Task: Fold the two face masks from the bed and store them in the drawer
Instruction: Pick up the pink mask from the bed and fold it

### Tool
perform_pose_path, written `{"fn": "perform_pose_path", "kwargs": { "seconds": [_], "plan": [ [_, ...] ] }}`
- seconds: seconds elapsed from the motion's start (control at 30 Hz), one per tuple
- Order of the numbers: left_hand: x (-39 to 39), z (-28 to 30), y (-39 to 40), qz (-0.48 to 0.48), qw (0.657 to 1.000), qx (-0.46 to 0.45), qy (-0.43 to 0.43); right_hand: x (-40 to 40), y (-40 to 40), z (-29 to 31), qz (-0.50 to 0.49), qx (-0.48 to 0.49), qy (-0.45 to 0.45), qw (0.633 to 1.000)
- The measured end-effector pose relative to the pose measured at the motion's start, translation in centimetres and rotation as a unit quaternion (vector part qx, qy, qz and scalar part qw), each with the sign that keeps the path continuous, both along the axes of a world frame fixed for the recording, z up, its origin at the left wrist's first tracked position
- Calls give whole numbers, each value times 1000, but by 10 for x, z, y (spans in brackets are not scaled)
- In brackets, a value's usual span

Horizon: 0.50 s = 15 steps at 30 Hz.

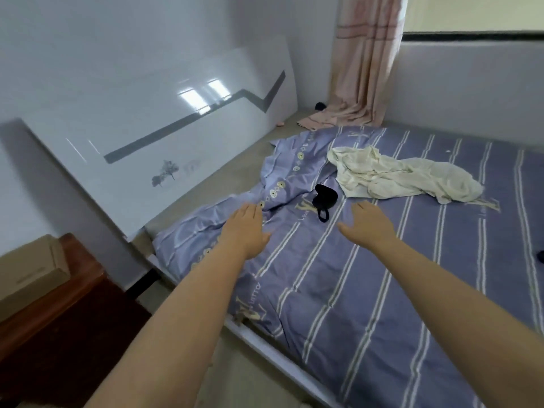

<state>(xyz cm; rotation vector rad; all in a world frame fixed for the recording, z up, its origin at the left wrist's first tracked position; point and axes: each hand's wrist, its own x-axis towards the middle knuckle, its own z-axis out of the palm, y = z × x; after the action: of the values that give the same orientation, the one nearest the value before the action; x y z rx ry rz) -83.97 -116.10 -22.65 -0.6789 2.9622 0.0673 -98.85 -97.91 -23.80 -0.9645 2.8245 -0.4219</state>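
Note:
A black face mask (325,198) lies crumpled on the purple striped bed cover (368,275), its ear loop trailing toward me. A second dark item (540,255) shows at the right edge of the bed, too cut off to identify. My left hand (245,231) hovers flat over the cover, left of and nearer than the mask. My right hand (366,223) is stretched out just right of the mask's loop. Both hands have spread fingers and hold nothing. No drawer is clearly visible.
A cream cloth (397,178) lies rumpled on the bed beyond the mask. A glossy white headboard (164,119) leans along the wall at left. A dark wooden cabinet (59,319) with a cardboard box (29,269) stands at lower left. A pink curtain (362,63) hangs in the far corner.

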Motion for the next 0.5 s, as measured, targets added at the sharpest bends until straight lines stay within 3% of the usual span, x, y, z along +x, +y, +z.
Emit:
{"fn": "perform_pose_path", "kwargs": {
  "seconds": [0.27, 0.5],
  "plan": [
    [-164, -88, -149, -124, 989, 8, -74, -129, -122, -92, -79, 63, -110, 989],
    [-296, -231, -235, -220, 963, 71, -141, -222, -215, -213, -110, 138, -135, 975]
  ]
}}
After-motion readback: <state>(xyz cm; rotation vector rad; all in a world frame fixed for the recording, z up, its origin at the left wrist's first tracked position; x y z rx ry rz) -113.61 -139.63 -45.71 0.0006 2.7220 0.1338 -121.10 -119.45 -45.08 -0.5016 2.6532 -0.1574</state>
